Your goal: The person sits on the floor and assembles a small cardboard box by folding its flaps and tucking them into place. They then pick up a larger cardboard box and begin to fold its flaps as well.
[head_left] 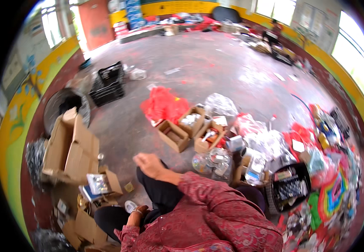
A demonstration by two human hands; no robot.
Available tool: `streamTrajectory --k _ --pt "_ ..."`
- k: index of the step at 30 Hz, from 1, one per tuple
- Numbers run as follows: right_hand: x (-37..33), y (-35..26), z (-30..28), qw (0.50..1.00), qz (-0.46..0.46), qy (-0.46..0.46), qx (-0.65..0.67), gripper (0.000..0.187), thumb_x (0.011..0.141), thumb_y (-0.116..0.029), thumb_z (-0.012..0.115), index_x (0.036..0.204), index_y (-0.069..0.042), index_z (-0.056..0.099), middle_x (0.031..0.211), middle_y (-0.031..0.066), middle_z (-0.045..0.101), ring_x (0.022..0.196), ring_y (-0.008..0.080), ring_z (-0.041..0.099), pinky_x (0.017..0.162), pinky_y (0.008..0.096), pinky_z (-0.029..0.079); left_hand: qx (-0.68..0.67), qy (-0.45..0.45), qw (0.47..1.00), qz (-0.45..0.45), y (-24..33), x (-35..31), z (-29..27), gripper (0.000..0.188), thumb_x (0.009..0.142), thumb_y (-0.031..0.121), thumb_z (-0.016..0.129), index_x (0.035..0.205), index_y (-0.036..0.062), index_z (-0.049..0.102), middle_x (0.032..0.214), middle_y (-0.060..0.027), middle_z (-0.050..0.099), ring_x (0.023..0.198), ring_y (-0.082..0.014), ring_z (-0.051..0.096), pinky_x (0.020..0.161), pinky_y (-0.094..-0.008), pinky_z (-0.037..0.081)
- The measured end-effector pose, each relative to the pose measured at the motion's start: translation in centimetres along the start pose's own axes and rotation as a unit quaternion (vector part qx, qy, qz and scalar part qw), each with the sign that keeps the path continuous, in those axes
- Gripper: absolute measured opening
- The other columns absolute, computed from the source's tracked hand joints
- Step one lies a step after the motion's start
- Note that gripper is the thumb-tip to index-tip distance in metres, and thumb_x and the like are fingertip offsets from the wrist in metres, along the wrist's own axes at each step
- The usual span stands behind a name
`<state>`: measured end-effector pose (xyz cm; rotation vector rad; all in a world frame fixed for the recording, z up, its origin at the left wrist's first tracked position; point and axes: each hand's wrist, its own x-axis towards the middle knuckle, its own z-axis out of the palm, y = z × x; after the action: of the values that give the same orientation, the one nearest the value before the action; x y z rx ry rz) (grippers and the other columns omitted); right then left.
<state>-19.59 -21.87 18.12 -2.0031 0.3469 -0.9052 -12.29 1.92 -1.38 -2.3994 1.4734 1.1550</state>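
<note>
My right hand reaches across in front of me, above my dark-trousered knee. Motion smears its fingers, and I make out nothing in them. Low by my lap, my left hand rests against the black trousers, its fingers mostly hidden. A small tan square piece lies on the floor between my legs and an opened small carton. Beyond my right hand stand an open brown box, a box with white items and another holding small pieces.
Left are a large cardboard box, a round bin and a black crate. A red plastic bag lies ahead. To my right stand clear plastic containers, a black basket and a heap of mixed scraps.
</note>
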Motion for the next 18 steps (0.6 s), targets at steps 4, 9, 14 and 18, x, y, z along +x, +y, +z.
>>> streamTrajectory --k 4,9,14,18 --pt "1.1 -2.0 2.1 0.993 -0.101 -0.057 -0.016 0.028 0.086 -0.027 0.049 0.068 -0.006 0.049 0.059 0.019 0.053 0.058 0.0382 0.054 0.052 0.0463 0.041 -0.01 0.101 0.994 0.047 5.8 -6.0 -4.4 0.025 0.082 0.018 0.051 0.104 0.0089 0.058 0.101 -0.0159 0.061 0.094 -0.0333 0.058 0.076 -0.0413 0.046" --pt "1.6 1.8 7.2 0.925 -0.301 -0.203 -0.11 0.011 0.07 -0.019 0.052 0.066 -0.009 0.05 0.067 0.0093 0.049 0.058 0.0271 0.053 0.047 0.0392 0.044 -0.07 0.277 0.949 0.13 5.4 -6.1 -2.1 0.015 0.076 0.017 0.053 0.084 0.0064 0.06 0.079 -0.018 0.061 0.077 -0.0344 0.06 0.066 -0.0437 0.048" --pt "1.4 1.6 10.3 0.858 -0.141 -0.457 -0.188 0.039 0.072 -0.004 0.044 0.109 -0.004 0.052 0.104 0.0188 0.055 0.099 0.0354 0.052 0.084 0.0407 0.043 -0.057 0.063 0.995 -0.052 1.9 -4.7 -1.9 0.021 0.072 0.018 0.06 0.088 0.0054 0.067 0.1 -0.0153 0.063 0.095 -0.0288 0.061 0.077 -0.0368 0.05" --pt "2.9 2.1 11.6 0.752 -0.16 -0.584 -0.259 0.032 0.075 -0.013 0.054 0.106 -0.005 0.057 0.109 0.0164 0.055 0.106 0.0318 0.05 0.089 0.0386 0.041 -0.033 -0.005 0.998 -0.051 2.2 -3.0 -1.0 0.022 0.076 0.021 0.056 0.092 0.0093 0.066 0.097 -0.0125 0.064 0.094 -0.0277 0.06 0.078 -0.0389 0.049"
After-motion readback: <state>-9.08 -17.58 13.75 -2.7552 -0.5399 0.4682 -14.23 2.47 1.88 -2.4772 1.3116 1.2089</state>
